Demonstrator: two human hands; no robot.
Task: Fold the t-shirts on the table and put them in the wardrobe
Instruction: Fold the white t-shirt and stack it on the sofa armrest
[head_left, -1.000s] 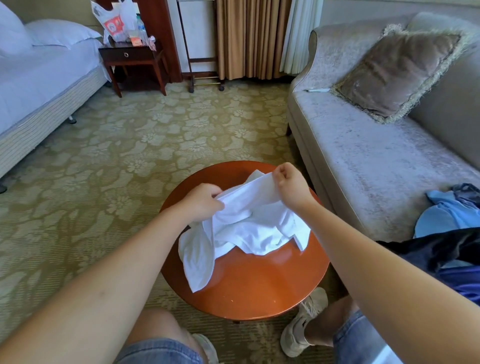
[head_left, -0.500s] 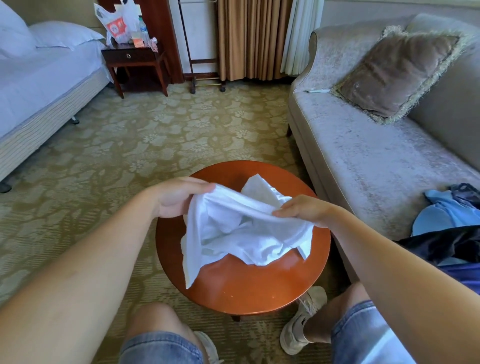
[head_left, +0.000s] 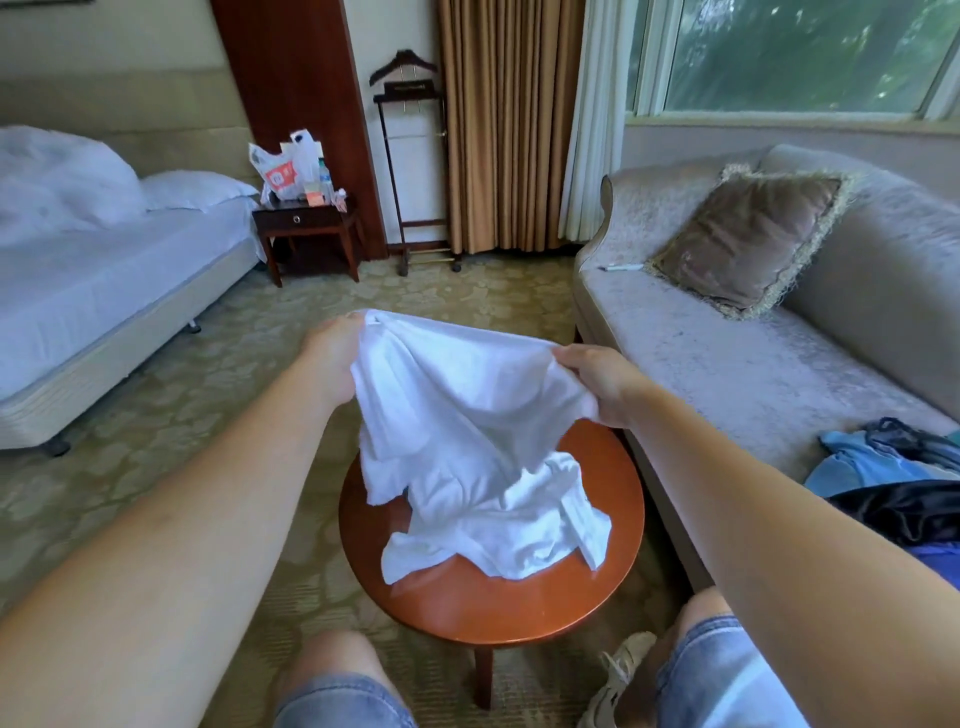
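A white t-shirt (head_left: 467, 431) hangs stretched between both hands above the round red-brown table (head_left: 488, 608). Its lower part still lies crumpled on the tabletop. My left hand (head_left: 332, 358) grips one upper edge of the shirt at the left. My right hand (head_left: 597, 384) grips the other upper edge at the right. No wardrobe shows in this view.
A grey sofa (head_left: 753, 364) with a brown cushion (head_left: 748, 244) runs along the right; blue and dark clothes (head_left: 883, 478) lie on its near end. A bed (head_left: 104, 291) stands at the left, a nightstand (head_left: 306, 228) and valet stand (head_left: 410, 171) at the back.
Both hands have lifted the shirt off the table and drawn apart, spreading its upper edge. My head has tilted up, bringing the window and wall into view.
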